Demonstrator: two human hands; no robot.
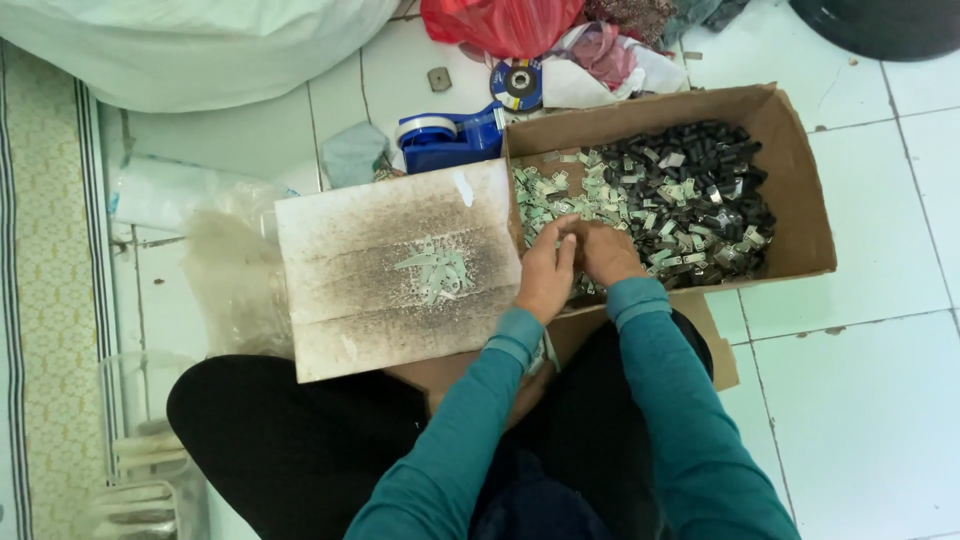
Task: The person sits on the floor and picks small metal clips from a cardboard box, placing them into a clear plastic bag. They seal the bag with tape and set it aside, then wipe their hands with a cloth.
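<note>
I read this as home piecework on the floor of a house rather than a proper workshop. White floor tiles (860, 400) fill the view, with a patterned mat (50, 300) at nine o'clock. At twelve o'clock lie a blue tape dispenser (445, 138), a red plastic bag (500, 22) and rags. A cardboard box (800, 180) of small metal and black parts (690, 195) sits at one o'clock.

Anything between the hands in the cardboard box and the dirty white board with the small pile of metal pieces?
Nothing visible. The left hand and right hand are together over the small metal pieces in the brown cardboard box. The soot-stained white board lies right beside the box, overlapping its left edge, with nothing between.
</note>
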